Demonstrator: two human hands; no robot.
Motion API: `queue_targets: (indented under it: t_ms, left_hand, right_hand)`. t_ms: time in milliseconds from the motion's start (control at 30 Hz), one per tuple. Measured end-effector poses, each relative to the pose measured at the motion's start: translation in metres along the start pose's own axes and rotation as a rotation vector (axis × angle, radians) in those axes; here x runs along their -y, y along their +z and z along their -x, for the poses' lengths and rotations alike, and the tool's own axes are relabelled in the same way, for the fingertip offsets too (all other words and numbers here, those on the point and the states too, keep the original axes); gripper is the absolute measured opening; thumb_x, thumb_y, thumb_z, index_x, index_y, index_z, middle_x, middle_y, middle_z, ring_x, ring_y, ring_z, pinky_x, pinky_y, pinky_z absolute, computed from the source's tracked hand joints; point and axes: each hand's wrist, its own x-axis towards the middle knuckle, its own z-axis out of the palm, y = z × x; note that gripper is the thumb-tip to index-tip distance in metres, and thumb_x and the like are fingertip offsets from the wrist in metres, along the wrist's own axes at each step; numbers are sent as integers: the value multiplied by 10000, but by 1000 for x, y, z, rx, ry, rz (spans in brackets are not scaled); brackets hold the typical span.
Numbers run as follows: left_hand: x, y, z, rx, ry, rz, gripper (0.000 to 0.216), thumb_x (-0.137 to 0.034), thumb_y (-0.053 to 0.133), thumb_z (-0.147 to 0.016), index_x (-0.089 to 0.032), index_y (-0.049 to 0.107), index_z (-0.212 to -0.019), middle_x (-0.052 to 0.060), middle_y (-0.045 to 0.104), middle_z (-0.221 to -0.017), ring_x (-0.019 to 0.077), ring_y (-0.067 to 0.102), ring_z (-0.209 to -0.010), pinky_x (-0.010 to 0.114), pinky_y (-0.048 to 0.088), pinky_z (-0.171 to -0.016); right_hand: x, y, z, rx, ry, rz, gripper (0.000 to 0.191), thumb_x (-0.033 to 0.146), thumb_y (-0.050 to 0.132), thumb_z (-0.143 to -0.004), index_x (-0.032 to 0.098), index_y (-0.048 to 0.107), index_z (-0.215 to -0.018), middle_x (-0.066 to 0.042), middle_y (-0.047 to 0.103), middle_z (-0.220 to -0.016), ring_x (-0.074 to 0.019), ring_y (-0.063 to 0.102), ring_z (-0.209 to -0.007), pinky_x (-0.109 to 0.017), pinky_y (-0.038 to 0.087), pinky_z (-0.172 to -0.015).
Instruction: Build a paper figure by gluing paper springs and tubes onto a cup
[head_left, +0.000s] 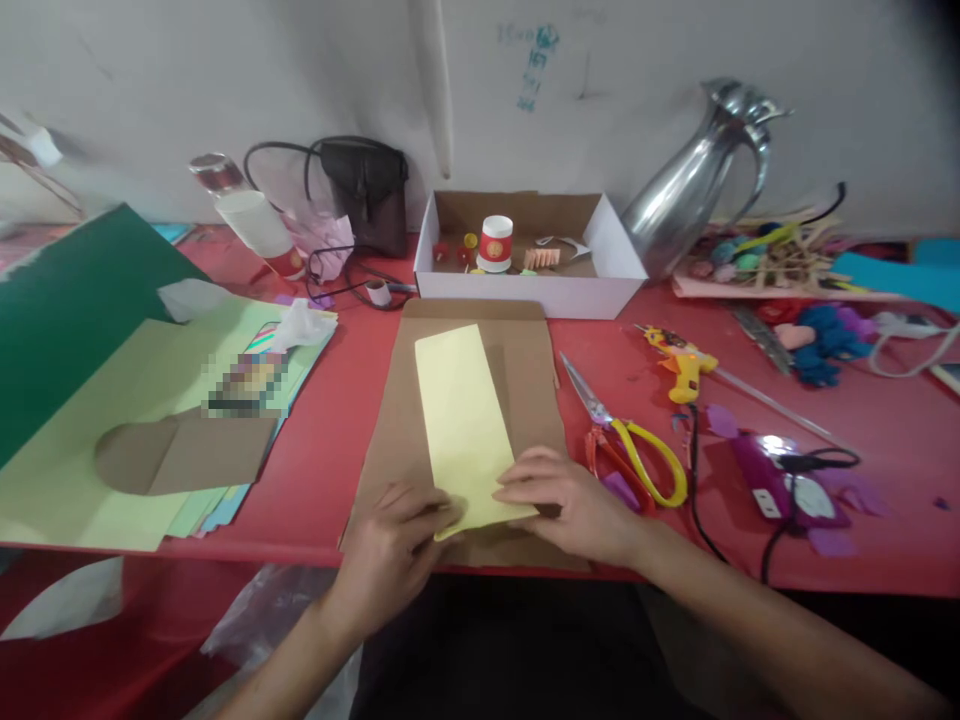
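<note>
A long pale yellow paper strip [459, 415] lies on a brown cardboard sheet [529, 385] at the front edge of the red table [345, 440]. My left hand [394, 550] grips the strip's near left corner with curled fingers. My right hand [574, 500] lies flat on the strip's near right corner, fingers stretched out and pressing it down. Yellow-handled scissors [637, 450] lie just right of the cardboard, close to my right hand.
A white box [525, 250] with small items stands behind the cardboard. A yellow glue gun [682, 365], purple power strip [780, 480] and cables lie right. A metal jug [697, 180], craft bits, a black bag [367, 190], a bottle [247, 215] and stacked green papers [112, 400] surround.
</note>
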Motion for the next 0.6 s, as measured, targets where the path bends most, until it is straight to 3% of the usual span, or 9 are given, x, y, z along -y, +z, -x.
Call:
queue_targets:
  t_ms: [100, 167, 300, 467, 600]
  left_hand:
    - [-5, -1, 5, 16, 61, -75, 378, -69, 564, -844, -255, 660, -1159, 21, 713, -1120, 205, 616, -1018, 426, 433, -935]
    - [-10, -2, 8, 9, 23, -72, 357, -108, 584, -851, -273, 659, -1159, 12, 707, -1151, 210, 612, -1038, 436, 408, -949]
    - [-19, -1, 6, -22, -188, 24, 163, -254, 601, -884, -268, 711, -1003, 17, 720, -1087, 218, 621, -1007, 405, 429, -881]
    - [-23, 1, -12, -23, -408, 173, 299, -324, 474, -957, -206, 704, -806, 44, 712, -930, 199, 630, -891, 342, 467, -777]
    - [-18, 3, -17, -68, -485, 192, 232, -311, 467, -960, -213, 670, -1013, 35, 716, -940, 190, 647, -872, 321, 486, -766]
  right_hand:
    - [2, 2, 11, 62, -29, 104, 299, 178, 643, -860, 250, 711, -1142, -54, 662, -1273, -259, 512, -1218, -465, 450, -1002]
    - [7, 4, 16, 44, 19, 113, 264, 239, 627, -893, 247, 709, -1144, -59, 652, -1288, -260, 499, -1235, -464, 440, -1011]
    - [19, 9, 10, -49, 185, -55, 214, 319, 561, -944, 237, 736, -1036, -64, 720, -1099, -203, 602, -1044, -363, 493, -914]
    - [21, 9, 1, -131, 429, -307, 367, 344, 545, -941, 246, 563, -1294, -37, 727, -976, -179, 664, -894, -301, 503, -803]
    - [18, 3, -7, -81, 512, -373, 261, 328, 525, -939, 253, 568, -1185, 59, 575, -641, -125, 537, -596, -238, 412, -603]
